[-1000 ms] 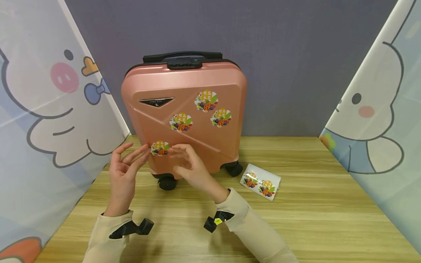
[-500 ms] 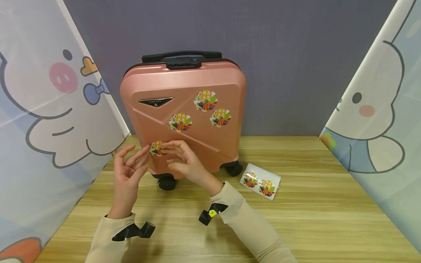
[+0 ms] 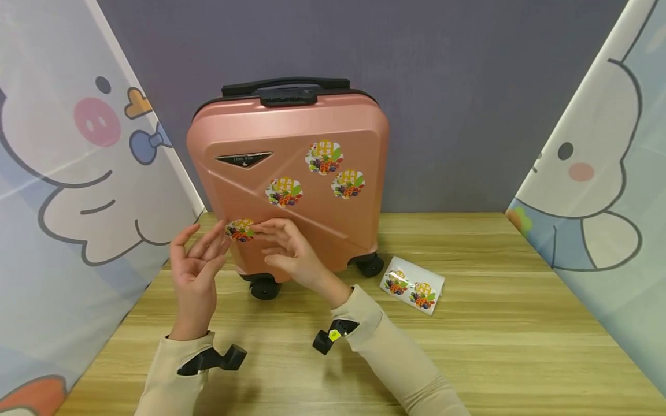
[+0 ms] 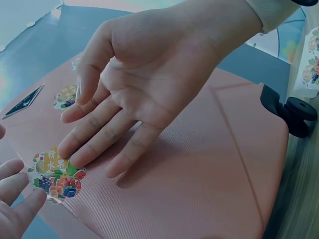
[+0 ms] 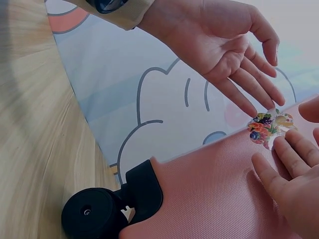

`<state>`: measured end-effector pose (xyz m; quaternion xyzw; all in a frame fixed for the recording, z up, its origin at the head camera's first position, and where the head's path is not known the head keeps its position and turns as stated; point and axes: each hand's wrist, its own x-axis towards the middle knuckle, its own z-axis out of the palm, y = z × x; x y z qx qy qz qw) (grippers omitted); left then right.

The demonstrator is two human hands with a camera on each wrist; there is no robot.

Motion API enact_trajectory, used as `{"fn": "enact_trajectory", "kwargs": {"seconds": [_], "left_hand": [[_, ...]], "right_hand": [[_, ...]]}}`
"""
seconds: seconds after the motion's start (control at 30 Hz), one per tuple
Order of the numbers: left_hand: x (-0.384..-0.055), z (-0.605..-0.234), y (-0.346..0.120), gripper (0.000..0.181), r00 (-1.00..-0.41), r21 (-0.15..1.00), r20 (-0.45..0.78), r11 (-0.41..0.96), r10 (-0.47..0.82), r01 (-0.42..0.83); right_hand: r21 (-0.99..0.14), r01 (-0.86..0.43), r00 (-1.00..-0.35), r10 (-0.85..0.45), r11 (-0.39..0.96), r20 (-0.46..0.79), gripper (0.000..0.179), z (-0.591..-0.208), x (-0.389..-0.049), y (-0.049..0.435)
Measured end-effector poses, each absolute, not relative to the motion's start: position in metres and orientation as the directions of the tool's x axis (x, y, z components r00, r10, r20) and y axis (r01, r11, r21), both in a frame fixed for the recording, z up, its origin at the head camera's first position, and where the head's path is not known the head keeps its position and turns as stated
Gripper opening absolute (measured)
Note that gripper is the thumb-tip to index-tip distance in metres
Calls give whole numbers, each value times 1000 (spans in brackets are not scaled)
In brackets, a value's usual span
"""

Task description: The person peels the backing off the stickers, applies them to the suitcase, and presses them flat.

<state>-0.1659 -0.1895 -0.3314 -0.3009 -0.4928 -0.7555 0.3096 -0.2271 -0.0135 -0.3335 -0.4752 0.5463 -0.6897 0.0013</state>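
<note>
While the pink suitcase [image 3: 312,212] stands upright on the surface [image 3: 468,335] in the head view, its badge [image 3: 244,159] reading JING PIN, the left hand [image 3: 195,277] and right hand [image 3: 300,260] bear loosely extended fingers, thumbs clear, at opposite edges of a fruit sticker [image 3: 240,230] before its lower left front. Three matching stickers [image 3: 283,192] sit higher. Left wrist view: 精 and 水果 are legible beside the right hand. Right wrist view: both hands touch the sticker's edges without gripping; adhesion cannot be determined.
</note>
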Motion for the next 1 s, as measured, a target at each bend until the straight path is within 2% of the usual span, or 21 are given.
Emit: {"fn": "enact_trajectory", "kwargs": {"seconds": [0.23,0.37,0.47,0.53,0.67,0.77,1.0], "left_hand": [[-169,-329,-190,52,-622,527,754,-371,-210,765],[-169,-327,-189,50,-591,484,760,-372,-271,792],[-171,-326,-190,48,-574,466,777,-377,-260,801],[-173,-326,-192,46,-586,480,781,-391,-217,785],[-181,-327,-197,39,-646,550,753,-422,-124,721],[-189,-329,-203,36,-688,571,722,-494,-78,656],[-200,-336,-215,35,-700,544,714,-659,36,520]], "right_hand": [[-756,-517,-551,-520,-401,653,50,-334,-227,-15],[-755,-509,-551,-517,-413,655,50,-333,-227,-15],[-752,-489,-552,-511,-443,660,50,-331,-227,-17],[-747,-473,-551,-505,-467,664,50,-330,-228,-18],[-746,-455,-552,-503,-486,665,49,-329,-229,-19],[-755,-444,-554,-515,-482,654,47,-330,-230,-19],[-780,-433,-559,-544,-451,625,45,-336,-229,-18]]}}
